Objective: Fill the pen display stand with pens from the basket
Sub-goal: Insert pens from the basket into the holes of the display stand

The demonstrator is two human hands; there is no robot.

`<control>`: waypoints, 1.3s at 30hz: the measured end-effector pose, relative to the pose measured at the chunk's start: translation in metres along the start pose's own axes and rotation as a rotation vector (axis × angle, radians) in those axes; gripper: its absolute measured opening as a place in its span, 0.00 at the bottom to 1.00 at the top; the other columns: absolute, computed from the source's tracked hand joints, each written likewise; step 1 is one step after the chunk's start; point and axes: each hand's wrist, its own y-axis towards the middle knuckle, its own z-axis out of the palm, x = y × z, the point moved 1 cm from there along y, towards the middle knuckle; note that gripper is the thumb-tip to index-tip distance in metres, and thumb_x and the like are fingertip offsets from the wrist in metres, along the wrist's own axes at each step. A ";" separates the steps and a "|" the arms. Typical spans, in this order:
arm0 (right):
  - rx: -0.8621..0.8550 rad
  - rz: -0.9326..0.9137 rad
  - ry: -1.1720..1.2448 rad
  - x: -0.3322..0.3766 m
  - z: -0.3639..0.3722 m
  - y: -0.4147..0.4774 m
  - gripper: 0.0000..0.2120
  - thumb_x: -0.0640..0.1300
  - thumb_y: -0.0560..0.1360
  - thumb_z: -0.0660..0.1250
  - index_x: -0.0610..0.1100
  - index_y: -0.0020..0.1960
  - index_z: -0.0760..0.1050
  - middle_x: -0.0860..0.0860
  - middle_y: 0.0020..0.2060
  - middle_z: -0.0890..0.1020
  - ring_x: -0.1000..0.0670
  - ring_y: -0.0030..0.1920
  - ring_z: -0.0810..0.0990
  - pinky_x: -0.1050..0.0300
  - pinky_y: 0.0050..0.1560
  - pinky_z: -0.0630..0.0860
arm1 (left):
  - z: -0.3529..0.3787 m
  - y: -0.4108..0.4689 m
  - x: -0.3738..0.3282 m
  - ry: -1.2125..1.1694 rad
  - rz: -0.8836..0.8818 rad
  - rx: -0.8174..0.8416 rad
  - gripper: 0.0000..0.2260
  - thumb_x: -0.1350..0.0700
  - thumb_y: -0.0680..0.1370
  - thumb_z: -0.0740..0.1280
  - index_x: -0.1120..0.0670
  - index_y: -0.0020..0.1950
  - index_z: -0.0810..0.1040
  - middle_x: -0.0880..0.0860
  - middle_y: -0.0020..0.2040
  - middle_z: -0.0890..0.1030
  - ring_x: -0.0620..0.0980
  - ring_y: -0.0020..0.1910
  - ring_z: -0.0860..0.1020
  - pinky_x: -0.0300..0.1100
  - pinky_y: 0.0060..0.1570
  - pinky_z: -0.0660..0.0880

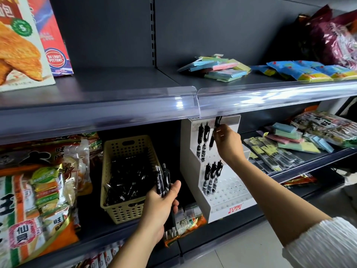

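Fingers of left hand (162,206) wrapped round bundle of black click pens (163,182), long axes near vertical, clip ends up. Beige perforated plastic basket (125,209) just left, loose black pens inside. White tiered pen display stand (228,207): two pens upper tier, three lower. Right hand (228,142) pinches single black pen (217,122) upright over upper tier, tip down.
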 end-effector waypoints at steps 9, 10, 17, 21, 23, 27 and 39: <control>0.158 0.016 -0.116 -0.012 0.014 -0.004 0.09 0.40 0.76 0.64 0.38 0.51 0.79 0.39 0.45 0.84 0.39 0.48 0.81 0.51 0.46 0.76 | -0.002 0.000 -0.001 -0.030 0.013 -0.002 0.13 0.49 0.73 0.70 0.59 0.47 0.77 0.49 0.26 0.73 0.43 0.22 0.69 0.40 0.34 0.70; 0.152 0.017 -0.126 -0.011 0.014 -0.004 0.09 0.39 0.75 0.63 0.37 0.48 0.80 0.38 0.44 0.83 0.38 0.47 0.80 0.51 0.45 0.76 | -0.002 -0.001 -0.001 -0.025 0.013 -0.003 0.13 0.49 0.73 0.70 0.59 0.47 0.76 0.49 0.27 0.73 0.44 0.22 0.69 0.40 0.34 0.70; 0.189 0.038 -0.181 -0.010 0.013 0.002 0.08 0.37 0.73 0.63 0.36 0.44 0.80 0.38 0.42 0.83 0.38 0.45 0.80 0.52 0.42 0.76 | 0.000 -0.005 -0.007 -0.031 0.013 0.022 0.14 0.47 0.74 0.67 0.59 0.47 0.79 0.52 0.34 0.74 0.45 0.28 0.71 0.37 0.29 0.71; 0.119 0.019 -0.110 -0.015 0.012 -0.003 0.08 0.41 0.75 0.65 0.40 0.48 0.81 0.42 0.45 0.84 0.42 0.46 0.81 0.53 0.45 0.76 | 0.001 -0.007 -0.009 -0.086 0.029 0.028 0.12 0.49 0.76 0.65 0.57 0.47 0.81 0.51 0.34 0.74 0.45 0.28 0.72 0.38 0.27 0.70; 0.117 0.027 -0.116 -0.016 0.012 -0.004 0.08 0.42 0.75 0.65 0.40 0.48 0.81 0.43 0.45 0.84 0.42 0.45 0.81 0.53 0.45 0.76 | 0.001 -0.007 -0.009 -0.095 0.045 0.016 0.11 0.52 0.79 0.62 0.56 0.47 0.81 0.52 0.34 0.74 0.44 0.26 0.71 0.39 0.28 0.69; 0.208 0.061 -0.219 -0.014 0.014 0.000 0.08 0.40 0.74 0.63 0.40 0.45 0.81 0.40 0.43 0.83 0.39 0.43 0.80 0.52 0.43 0.77 | 0.000 -0.005 -0.009 -0.095 0.054 0.003 0.10 0.54 0.79 0.62 0.53 0.46 0.82 0.52 0.35 0.74 0.44 0.25 0.71 0.42 0.33 0.70; -0.008 0.028 -0.047 0.000 -0.006 -0.020 0.15 0.40 0.74 0.67 0.41 0.60 0.75 0.44 0.53 0.75 0.47 0.47 0.76 0.59 0.50 0.68 | 0.008 -0.011 -0.014 -0.168 -0.004 0.045 0.13 0.48 0.73 0.68 0.54 0.52 0.81 0.54 0.45 0.80 0.46 0.41 0.79 0.36 0.30 0.76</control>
